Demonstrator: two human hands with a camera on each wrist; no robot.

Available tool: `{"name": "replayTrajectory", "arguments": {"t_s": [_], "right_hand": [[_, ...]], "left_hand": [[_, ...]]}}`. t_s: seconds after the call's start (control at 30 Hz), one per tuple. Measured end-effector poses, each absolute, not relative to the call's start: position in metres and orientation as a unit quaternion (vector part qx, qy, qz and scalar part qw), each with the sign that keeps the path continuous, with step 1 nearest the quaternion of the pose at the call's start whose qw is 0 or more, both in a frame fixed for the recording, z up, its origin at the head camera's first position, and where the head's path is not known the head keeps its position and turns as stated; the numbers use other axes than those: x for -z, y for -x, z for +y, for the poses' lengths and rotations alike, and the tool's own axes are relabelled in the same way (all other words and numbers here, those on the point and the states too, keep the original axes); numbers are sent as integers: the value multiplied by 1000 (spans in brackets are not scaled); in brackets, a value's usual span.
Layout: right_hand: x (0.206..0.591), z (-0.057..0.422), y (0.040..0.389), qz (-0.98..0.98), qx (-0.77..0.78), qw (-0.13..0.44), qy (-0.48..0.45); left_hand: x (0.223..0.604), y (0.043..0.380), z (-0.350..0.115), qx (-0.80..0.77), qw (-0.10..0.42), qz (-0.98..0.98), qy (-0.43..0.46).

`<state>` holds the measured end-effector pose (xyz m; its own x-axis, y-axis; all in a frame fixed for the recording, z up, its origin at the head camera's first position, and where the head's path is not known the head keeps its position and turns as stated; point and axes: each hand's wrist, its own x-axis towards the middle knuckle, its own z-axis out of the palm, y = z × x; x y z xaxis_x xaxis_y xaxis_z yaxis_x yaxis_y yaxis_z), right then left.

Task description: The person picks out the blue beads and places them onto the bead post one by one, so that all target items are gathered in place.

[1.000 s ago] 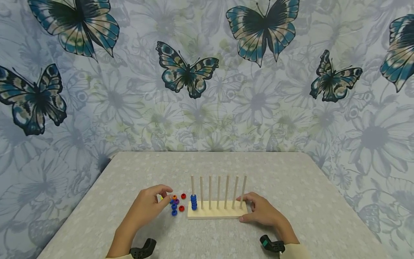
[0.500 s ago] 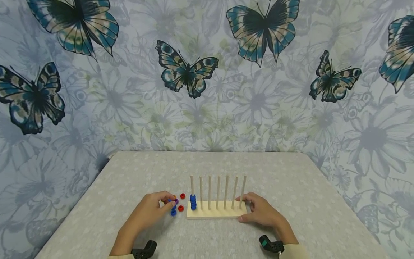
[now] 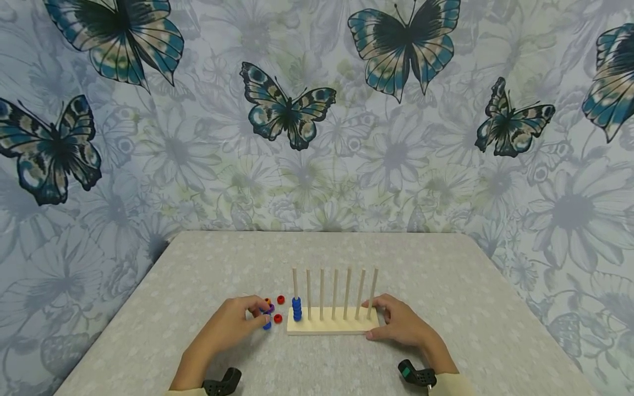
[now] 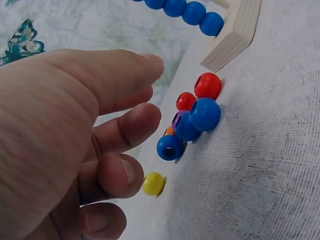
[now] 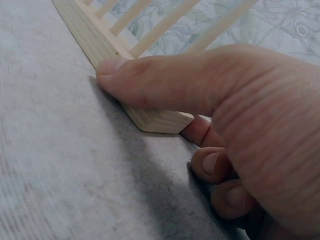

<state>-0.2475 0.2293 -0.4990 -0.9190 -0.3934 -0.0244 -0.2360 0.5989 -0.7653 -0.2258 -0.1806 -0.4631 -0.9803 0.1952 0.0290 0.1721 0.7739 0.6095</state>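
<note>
My left hand (image 3: 233,320) hovers at the left of a small group of loose beads, fingers loosely bent. In the left wrist view its thumb and fingers hold nothing, with a blue bead (image 4: 205,114), a red bead (image 4: 208,86) and a yellow bead (image 4: 153,184) on the cloth just beyond the fingertips. My right hand (image 3: 402,323) grips the right end of a wooden peg stand (image 3: 327,329), thumb along the front edge of its base (image 5: 160,120) and fingers behind. Several blue beads (image 3: 296,309) are stacked on the leftmost peg; the other pegs are bare.
A pale patterned cloth (image 3: 446,264) covers the table. Another red bead (image 3: 280,300) lies behind the group, left of the stand. Butterfly-patterned wallpaper (image 3: 317,181) rises beyond the table's far edge.
My left hand has come slightly nearer and to the right, its fingertips now overlapping the loose beads. The right hand keeps its grip on the stand, which stays in place.
</note>
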Motion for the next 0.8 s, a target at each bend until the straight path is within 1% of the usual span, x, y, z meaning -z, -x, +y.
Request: {"name": "replayTrajectory", "arguments": {"t_s": [0.53,0.8], "right_hand": [[501,229,249,895,399,99,174],[499,229,249,896,394,94,179]], "left_hand": [[474,224,-183,-326,52,939,-101],[474,225,-183,-326,48,939,-100]]}}
